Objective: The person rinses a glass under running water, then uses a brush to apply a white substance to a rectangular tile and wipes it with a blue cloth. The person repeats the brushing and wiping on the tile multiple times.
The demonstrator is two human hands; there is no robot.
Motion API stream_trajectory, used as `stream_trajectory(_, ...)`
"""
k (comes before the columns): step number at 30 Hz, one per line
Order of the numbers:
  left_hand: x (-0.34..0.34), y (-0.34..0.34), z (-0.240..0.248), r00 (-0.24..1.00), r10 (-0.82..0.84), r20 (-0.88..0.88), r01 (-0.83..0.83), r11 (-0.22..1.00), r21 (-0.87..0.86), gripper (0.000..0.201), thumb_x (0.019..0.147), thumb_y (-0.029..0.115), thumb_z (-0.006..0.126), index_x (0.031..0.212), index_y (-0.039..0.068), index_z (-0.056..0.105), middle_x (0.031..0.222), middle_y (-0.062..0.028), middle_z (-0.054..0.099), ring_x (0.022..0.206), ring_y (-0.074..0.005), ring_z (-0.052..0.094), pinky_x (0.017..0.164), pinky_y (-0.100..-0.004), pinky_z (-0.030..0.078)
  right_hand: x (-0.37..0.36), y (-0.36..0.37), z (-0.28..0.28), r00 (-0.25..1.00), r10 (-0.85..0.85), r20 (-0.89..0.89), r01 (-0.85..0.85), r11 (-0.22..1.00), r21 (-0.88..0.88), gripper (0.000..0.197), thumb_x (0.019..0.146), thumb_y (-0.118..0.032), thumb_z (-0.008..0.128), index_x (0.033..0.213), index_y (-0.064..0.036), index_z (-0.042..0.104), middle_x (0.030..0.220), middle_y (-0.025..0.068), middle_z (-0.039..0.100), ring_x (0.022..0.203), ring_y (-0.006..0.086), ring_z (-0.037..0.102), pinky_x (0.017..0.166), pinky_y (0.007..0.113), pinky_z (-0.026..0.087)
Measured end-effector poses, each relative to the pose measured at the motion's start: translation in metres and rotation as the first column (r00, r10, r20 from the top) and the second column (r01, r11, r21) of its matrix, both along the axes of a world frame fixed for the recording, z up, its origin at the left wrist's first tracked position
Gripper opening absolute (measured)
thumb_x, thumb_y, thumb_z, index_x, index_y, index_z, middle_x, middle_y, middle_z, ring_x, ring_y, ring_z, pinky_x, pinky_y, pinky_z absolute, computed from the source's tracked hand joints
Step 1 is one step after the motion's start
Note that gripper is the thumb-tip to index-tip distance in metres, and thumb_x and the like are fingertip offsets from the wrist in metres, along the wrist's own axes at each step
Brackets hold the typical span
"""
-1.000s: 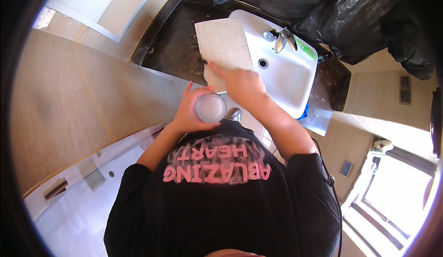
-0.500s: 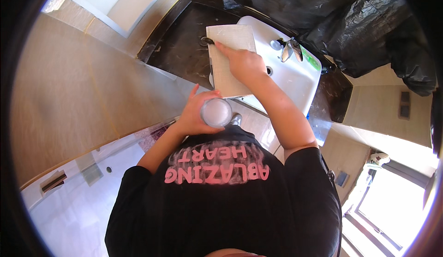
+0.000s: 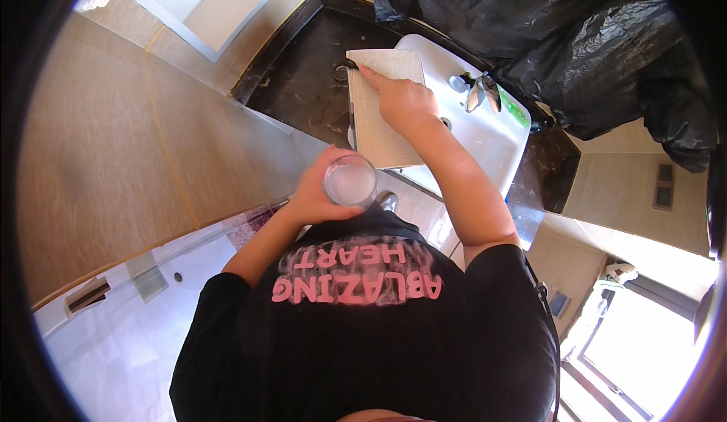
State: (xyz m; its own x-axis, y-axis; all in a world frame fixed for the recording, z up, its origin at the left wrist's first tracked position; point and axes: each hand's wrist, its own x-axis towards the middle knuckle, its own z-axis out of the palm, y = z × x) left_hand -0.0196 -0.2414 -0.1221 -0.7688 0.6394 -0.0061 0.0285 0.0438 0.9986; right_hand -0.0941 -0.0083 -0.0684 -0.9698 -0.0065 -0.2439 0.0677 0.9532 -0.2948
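Note:
In front of my shirt, my left hand (image 3: 312,192) is wrapped round a clear glass (image 3: 351,182) that has whitish, cloudy contents. My right hand (image 3: 407,107) reaches over a beige, wood-grained board (image 3: 369,115) that overlaps the sink's left side. Its index finger is stretched toward a small black piece (image 3: 351,64) at the board's left edge, while the other fingers are curled. My thumb is hidden, and whatever the curled fingers grip cannot be made out.
The white sink (image 3: 488,138) lies right of the board, with a metal tap (image 3: 482,92) and a green strip (image 3: 516,110) along its back. A dark countertop (image 3: 295,81) extends left. Black plastic sheeting (image 3: 545,35) hangs behind. A bright window (image 3: 644,331) is at the lower right.
The view has shifted slightly, so the board and sink sit a little lower and further right. The glass tilts a bit more. Both hands keep nearly the same pose.

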Motion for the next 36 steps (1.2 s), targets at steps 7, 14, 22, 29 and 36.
stream_trajectory(7, -0.016, 0.003, 0.017, 0.986, 0.000, -0.165, 0.022, 0.991, 0.130, 0.091, 0.059, 0.022, 0.093, 0.134, 0.006, 0.045, 0.128, -0.0120, 0.059, 0.121, -0.0237, 0.056, 0.113, -0.0429, 0.032, 0.050, 0.000, 0.002, 0.993, 0.085, 0.087, -0.089, 0.995, 0.035, 0.067, 0.092, -0.010, 0.042, 0.150, -0.0436, 0.037, 0.096, 0.0174, 0.072, 0.087, 0.0361, 0.071, 0.080, 0.045, 0.056)
stream_trajectory(14, -0.015, 0.017, 0.017, 0.966, -0.001, -0.258, 0.034, 0.992, 0.124, 0.090, 0.059, 0.019, 0.093, 0.134, 0.005, 0.045, 0.127, -0.0133, 0.056, 0.118, -0.0255, 0.056, 0.100, -0.0382, 0.044, -0.021, 0.001, 0.000, 0.999, -0.033, 0.022, 0.033, 0.999, 0.012, 0.068, 0.092, -0.010, 0.043, 0.151, -0.0435, 0.034, 0.100, 0.0188, 0.071, 0.092, 0.0365, 0.071, 0.083, 0.045, 0.055)
stream_trajectory(22, -0.013, 0.023, 0.019, 0.963, 0.038, -0.267, -0.015, 0.996, 0.086, 0.089, 0.060, 0.019, 0.094, 0.133, 0.005, 0.045, 0.128, -0.0133, 0.055, 0.119, -0.0251, 0.055, 0.101, -0.0385, 0.043, 0.009, -0.003, 0.001, 0.999, -0.026, 0.039, 0.026, 1.000, 0.010, 0.067, 0.092, -0.009, 0.043, 0.150, -0.0412, 0.037, 0.102, 0.0205, 0.071, 0.092, 0.0371, 0.071, 0.082, 0.046, 0.055)
stream_trajectory(29, -0.016, 0.036, 0.016, 0.971, 0.084, -0.225, -0.059, 0.991, 0.118, 0.088, 0.061, 0.015, 0.093, 0.133, 0.003, 0.043, 0.130, -0.0130, 0.053, 0.120, -0.0236, 0.054, 0.102, -0.0378, 0.043, 0.003, 0.037, -0.009, 0.989, -0.150, 0.010, 0.150, 0.989, 0.011, 0.065, 0.093, -0.010, 0.043, 0.151, -0.0380, 0.037, 0.097, 0.0208, 0.071, 0.087, 0.0373, 0.070, 0.079, 0.047, 0.055)
stream_trajectory(36, -0.013, 0.048, 0.003, 0.977, 0.127, -0.172, -0.098, 0.981, 0.169, 0.088, 0.061, 0.015, 0.092, 0.134, 0.002, 0.044, 0.130, -0.0132, 0.052, 0.121, -0.0236, 0.053, 0.103, -0.0384, 0.042, 0.042, 0.042, -0.005, 0.987, -0.153, 0.049, 0.150, 0.987, 0.063, 0.060, 0.097, -0.015, 0.043, 0.151, -0.0392, 0.035, 0.094, 0.0228, 0.071, 0.084, 0.0373, 0.070, 0.077, 0.048, 0.055)
